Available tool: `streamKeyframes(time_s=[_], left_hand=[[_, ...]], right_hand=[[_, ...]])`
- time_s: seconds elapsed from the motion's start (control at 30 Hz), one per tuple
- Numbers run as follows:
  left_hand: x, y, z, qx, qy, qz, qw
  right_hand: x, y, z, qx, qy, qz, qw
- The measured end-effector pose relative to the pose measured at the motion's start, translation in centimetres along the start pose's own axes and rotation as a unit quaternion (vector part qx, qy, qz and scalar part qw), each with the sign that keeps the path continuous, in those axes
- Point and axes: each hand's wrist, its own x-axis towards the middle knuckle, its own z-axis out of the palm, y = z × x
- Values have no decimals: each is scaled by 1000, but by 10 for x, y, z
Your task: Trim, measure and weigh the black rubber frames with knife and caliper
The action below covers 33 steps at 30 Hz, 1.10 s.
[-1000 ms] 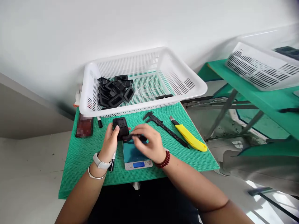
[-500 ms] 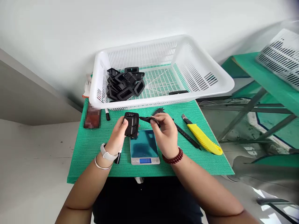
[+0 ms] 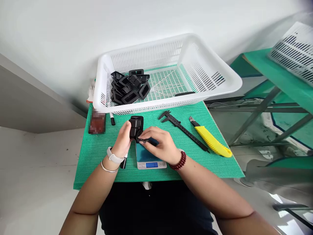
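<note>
My left hand grips a black plastic part by its left side, thumb on top, above the upper left of a digital scale. My right hand pinches a small dark piece against the part's lower right corner. What exactly this piece is cannot be made out. The scale's lit display faces me, and my right fingers cover some of its plate. To the right of the scale lie a black caliper and a yellow-handled cutter. Behind my left wrist a marker is partly hidden.
A large white basket stands at the back of the green table, with several black parts in its left end. A reddish-brown object, partly pixelated, and another marker lie at the left. A second green table stands at the right.
My right hand has moved left and down, bringing the small dark piece against the part's lower corner. The caliper's jaws are now uncovered. The view has shifted slightly.
</note>
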Motion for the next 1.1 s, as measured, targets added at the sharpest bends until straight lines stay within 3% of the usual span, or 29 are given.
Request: streamKeyframes(time_s=[0.1, 0.2, 0.4, 0.53, 0.6, 0.73, 0.8, 0.83, 0.9, 0.97, 1.03, 1.1], left_hand=[[2, 1, -3, -27, -49, -29, 998], [2, 2, -4, -63, -135, -51, 988], [-18, 17, 14, -125, -213, -86, 965], [-46, 25, 41, -137, -314, -103, 934], [-57, 22, 58, -135, -306, -91, 938], [-64, 8, 87, -111, -213, -64, 969], [-66, 0, 93, -89, -194, -54, 976], [-67, -5, 93, -79, -191, -49, 977], [-74, -16, 90, -40, -189, -53, 980], [-85, -30, 85, -6, -175, -22, 984], [-97, -45, 79, 36, -189, -24, 981], [-105, -60, 76, 91, -199, -52, 974]], right_hand=[[3, -2, -3, -64, 104, 2, 992], [4, -6, -5, -166, 212, -1, 963], [-3, -26, -25, -155, 187, -29, 970], [-17, -36, -54, -137, 275, 41, 951], [-24, -42, -67, -128, 255, 47, 957], [-45, -55, -101, -139, 71, -22, 988], [-66, -57, -129, -158, 81, -6, 984], [-81, -54, -145, -181, 130, 28, 974], [-121, -38, -178, -230, 289, 143, 918], [-170, -10, -203, -272, 457, 299, 792], [-223, 24, -214, -283, 494, 383, 727], [-274, 59, -210, -282, 482, 474, 681]])
